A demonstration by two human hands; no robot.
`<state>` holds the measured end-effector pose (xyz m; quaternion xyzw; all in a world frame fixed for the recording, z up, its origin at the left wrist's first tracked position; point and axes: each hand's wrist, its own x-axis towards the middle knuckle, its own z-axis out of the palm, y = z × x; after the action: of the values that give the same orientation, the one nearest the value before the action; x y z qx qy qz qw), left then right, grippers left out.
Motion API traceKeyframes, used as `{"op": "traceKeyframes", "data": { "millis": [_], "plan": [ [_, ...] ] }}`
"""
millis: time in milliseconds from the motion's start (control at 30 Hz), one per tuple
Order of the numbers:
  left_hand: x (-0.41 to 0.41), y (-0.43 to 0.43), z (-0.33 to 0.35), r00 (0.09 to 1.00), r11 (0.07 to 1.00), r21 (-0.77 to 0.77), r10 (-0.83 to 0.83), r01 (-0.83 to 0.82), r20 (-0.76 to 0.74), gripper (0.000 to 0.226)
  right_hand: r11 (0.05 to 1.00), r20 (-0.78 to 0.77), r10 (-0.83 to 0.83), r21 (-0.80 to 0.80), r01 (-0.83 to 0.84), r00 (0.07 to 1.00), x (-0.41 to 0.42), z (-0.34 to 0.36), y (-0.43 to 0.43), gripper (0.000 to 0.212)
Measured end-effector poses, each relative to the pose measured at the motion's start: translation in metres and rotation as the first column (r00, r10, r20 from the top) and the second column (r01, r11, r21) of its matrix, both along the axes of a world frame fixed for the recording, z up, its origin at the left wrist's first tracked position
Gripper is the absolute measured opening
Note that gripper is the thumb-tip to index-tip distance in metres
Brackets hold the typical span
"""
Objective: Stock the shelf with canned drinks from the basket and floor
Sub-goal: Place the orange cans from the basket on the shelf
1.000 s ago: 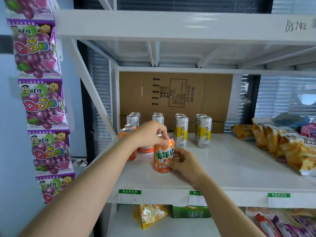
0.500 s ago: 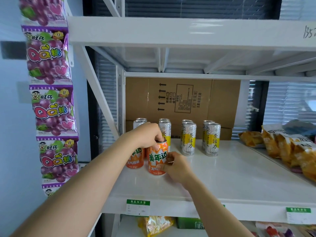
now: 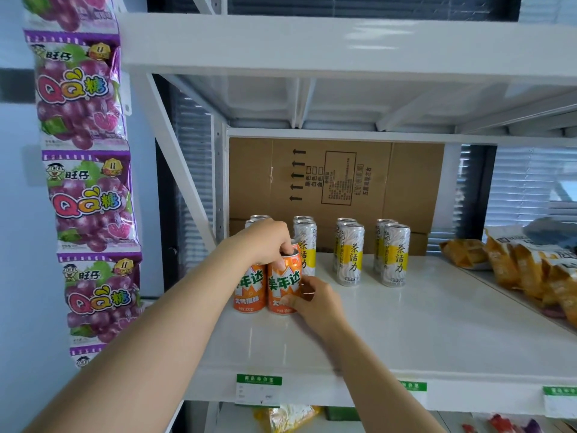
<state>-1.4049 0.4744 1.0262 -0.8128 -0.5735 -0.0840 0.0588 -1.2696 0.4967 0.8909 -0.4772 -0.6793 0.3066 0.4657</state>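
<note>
Left hand [image 3: 265, 242] grips the orange can [image 3: 282, 285] by its top, right hand [image 3: 315, 303] holds its side: upright, label forward (two orange up front, eight tall cans [image 3: 396, 257] behind).

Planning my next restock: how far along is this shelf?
Done: tall white cans stand at the back, one orange can in front. In hand: left hand and right hand grip a second orange can beside it. Left: much shelf is bare; spare stock unseen.

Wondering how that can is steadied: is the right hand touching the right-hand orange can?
Touching. In the head view the right hand wraps thumb and fingers against the lower side of the orange can, no gap.
</note>
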Motion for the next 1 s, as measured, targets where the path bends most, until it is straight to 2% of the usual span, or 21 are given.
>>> {"op": "traceKeyframes", "data": {
  "millis": [367, 667, 767, 800, 1000],
  "plan": [
    [-0.009, 0.007, -0.005, 0.996, 1.0, 0.009, -0.025, 0.024, 0.083, 0.047, 1.0, 0.056, -0.003, 0.01, 0.002, 0.998, -0.002, -0.005, 0.008, 0.033],
    [-0.014, 0.0, -0.014, 0.962, 0.999, -0.012, -0.031, 0.036, 0.273, 0.049, 0.998, -0.089, 0.027, -0.059, -0.032, 0.996, 0.0, -0.002, -0.005, 0.025],
    [-0.02, -0.002, -0.021, 0.899, 0.998, 0.062, -0.036, 0.01, 0.436, 0.036, 0.987, -0.197, -0.039, -0.158, 0.008, 0.98, 0.003, 0.011, -0.017, 0.053],
    [-0.021, -0.003, -0.023, 0.864, 0.995, 0.103, -0.039, -0.015, 0.502, 0.032, 0.984, -0.204, -0.065, -0.174, 0.029, 0.977, 0.006, 0.018, -0.022, 0.054],
    [-0.022, -0.024, -0.041, 0.626, 0.939, 0.298, -0.13, -0.171, 0.769, 0.03, 0.981, -0.251, -0.174, -0.128, 0.146, 0.952, 0.018, 0.058, -0.058, 0.02]
  ]
}}
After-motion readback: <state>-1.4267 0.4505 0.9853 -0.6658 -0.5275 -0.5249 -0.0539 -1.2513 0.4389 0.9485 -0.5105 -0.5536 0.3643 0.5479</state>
